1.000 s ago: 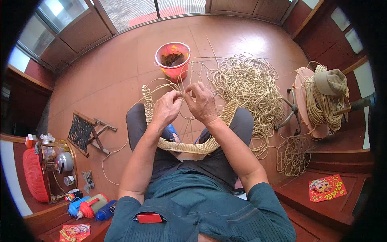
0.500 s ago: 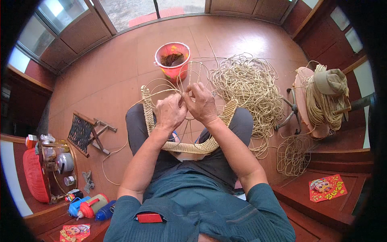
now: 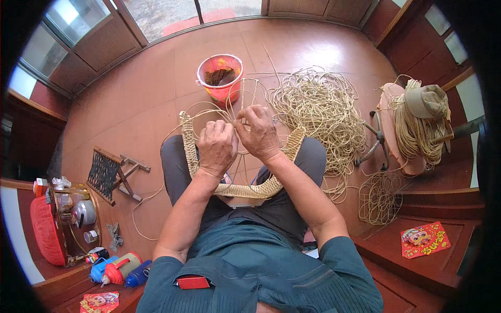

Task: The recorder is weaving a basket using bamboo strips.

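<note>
My left hand (image 3: pixel 218 146) and right hand (image 3: pixel 257 131) pinch pale cords (image 3: pixel 228 113); toward the far edge of the floor (image 3: pixel 135 101), a red bucket (image 3: pixel 225 96) holds dark material (image 3: pixel 219 77).

Daylight glare on the reddish floor (image 3: pixel 318 49), fisheye-bent dark edges

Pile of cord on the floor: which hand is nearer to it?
Right. The right hand is left of the pile; the left hand is farther left, beyond the right hand.

The short-sleeved shirt (image 3: pixel 245 248) is dark teal, the trousers (image 3: pixel 175 163) dark grey.
</note>
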`<act>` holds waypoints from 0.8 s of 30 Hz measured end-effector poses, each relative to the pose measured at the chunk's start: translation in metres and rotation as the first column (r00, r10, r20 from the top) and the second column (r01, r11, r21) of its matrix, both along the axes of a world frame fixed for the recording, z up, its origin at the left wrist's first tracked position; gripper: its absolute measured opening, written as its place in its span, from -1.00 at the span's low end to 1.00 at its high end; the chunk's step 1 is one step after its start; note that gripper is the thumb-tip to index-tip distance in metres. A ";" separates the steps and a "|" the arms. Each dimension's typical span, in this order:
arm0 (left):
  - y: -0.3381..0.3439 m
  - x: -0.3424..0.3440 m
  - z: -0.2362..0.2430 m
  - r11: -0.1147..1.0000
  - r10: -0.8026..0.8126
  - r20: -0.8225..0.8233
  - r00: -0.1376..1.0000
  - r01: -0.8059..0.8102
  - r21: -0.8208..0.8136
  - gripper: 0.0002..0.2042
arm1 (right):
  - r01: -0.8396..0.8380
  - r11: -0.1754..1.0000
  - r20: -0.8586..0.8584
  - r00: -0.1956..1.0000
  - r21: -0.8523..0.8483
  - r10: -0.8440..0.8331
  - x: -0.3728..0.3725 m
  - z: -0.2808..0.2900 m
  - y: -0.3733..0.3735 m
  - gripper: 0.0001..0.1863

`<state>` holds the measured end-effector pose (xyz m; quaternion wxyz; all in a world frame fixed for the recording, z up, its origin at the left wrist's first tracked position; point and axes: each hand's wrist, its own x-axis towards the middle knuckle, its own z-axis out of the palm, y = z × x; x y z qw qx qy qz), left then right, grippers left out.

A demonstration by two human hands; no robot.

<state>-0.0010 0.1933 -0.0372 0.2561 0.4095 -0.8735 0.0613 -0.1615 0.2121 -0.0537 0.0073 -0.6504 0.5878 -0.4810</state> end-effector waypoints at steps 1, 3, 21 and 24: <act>0.000 0.000 0.003 1.000 0.001 0.001 1.000 -0.001 -0.002 -0.91 | 0.008 1.000 -0.009 1.000 -0.001 -0.008 0.001 0.002 0.001 -0.81; 0.000 0.000 0.007 1.000 -0.012 0.043 0.999 0.013 -0.018 -0.92 | 0.041 0.999 -0.054 0.998 0.008 -0.040 0.002 0.005 0.004 -0.80; 0.035 -0.010 0.012 0.983 -0.010 -0.211 0.977 0.048 0.174 -0.86 | -0.176 0.984 -0.326 0.930 0.014 0.171 -0.024 -0.005 0.003 -0.74; 0.052 -0.003 0.029 0.947 -0.066 -0.327 0.943 0.162 0.277 -0.86 | -0.271 0.961 -0.449 0.853 0.056 0.267 -0.033 0.013 -0.002 -0.76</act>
